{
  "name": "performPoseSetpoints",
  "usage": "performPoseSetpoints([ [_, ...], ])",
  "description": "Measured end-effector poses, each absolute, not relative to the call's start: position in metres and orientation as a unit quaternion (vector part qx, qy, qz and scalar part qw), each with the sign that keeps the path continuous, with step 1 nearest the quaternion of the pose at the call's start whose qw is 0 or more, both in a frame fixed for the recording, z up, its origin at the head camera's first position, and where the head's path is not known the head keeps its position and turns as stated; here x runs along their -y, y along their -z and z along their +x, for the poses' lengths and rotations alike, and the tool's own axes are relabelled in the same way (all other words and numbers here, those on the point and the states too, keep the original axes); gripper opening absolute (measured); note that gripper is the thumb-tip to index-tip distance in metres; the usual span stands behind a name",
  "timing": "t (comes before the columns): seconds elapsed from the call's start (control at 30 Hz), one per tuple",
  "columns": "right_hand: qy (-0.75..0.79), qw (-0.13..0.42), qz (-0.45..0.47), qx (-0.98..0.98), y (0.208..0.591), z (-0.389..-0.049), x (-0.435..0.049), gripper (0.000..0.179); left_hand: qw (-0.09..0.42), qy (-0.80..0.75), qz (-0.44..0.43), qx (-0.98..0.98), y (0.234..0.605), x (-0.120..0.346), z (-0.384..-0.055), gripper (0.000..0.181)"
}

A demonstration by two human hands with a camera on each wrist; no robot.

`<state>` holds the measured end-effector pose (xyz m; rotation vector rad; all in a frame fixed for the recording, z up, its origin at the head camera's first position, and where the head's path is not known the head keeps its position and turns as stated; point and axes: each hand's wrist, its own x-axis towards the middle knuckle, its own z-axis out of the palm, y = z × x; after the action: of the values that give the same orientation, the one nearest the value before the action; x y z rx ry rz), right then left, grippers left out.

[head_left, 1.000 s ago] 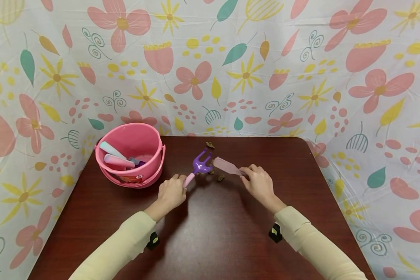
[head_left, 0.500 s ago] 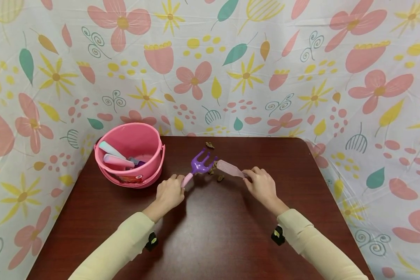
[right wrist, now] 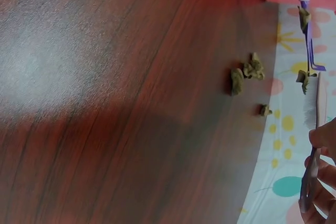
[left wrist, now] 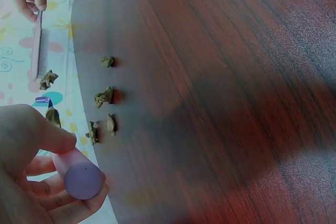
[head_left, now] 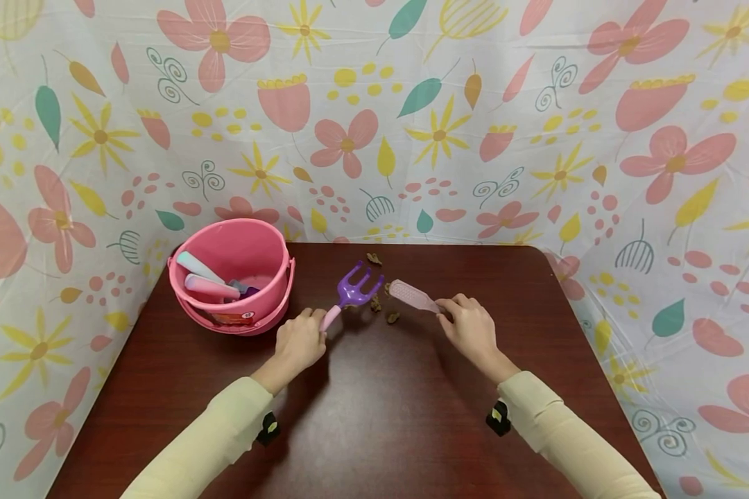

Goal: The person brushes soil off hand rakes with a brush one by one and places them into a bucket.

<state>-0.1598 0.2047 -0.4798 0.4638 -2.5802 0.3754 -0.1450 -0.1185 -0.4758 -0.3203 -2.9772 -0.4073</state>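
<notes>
My left hand (head_left: 301,343) grips the pink handle of a purple toy hand fork (head_left: 351,294), tines angled up to the right over the table. Opposite it, my right hand (head_left: 471,329) holds a pink brush (head_left: 412,294); its pale bristles (right wrist: 310,109) show in the right wrist view. Several small crumpled brown lumps (head_left: 393,317) are scattered around the two tool heads. One lump (right wrist: 303,80) is at the brush tip, near the tines; whether it touches either tool I cannot tell. Another lump (right wrist: 304,19) appears at the fork's head in the right wrist view.
At the back left of the dark wooden table (head_left: 374,416) stands a pink bucket (head_left: 243,242). Inside it lie handled tools (head_left: 211,285) in pale colours. A flowered cloth (head_left: 374,125) hangs behind and beside the table.
The fork has drawn slightly left, with its tines turned more to the right. My right hand and the brush have shifted a little right, widening the gap between the tools.
</notes>
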Motion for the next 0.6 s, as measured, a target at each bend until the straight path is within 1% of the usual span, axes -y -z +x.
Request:
performPoseSetpoints([
  [0.2, -0.144, 0.243, 0.186, 0.941, 0.477, -0.161, -0.193, 0.023, 0.050, 0.131, -0.108, 0.984, 0.476, 0.117, -0.146, 0.035],
  [0.4, -0.147, 0.243, 0.196, 0.938, 0.473, -0.164, -0.182, 0.024, 0.053, 0.124, -0.117, 0.984, 0.476, 0.113, -0.146, 0.034],
  [0.6, -0.145, 0.233, 0.206, 0.939, 0.473, -0.166, -0.171, 0.024, 0.047, 0.124, -0.127, 0.983, 0.475, 0.106, -0.146, 0.033],
])
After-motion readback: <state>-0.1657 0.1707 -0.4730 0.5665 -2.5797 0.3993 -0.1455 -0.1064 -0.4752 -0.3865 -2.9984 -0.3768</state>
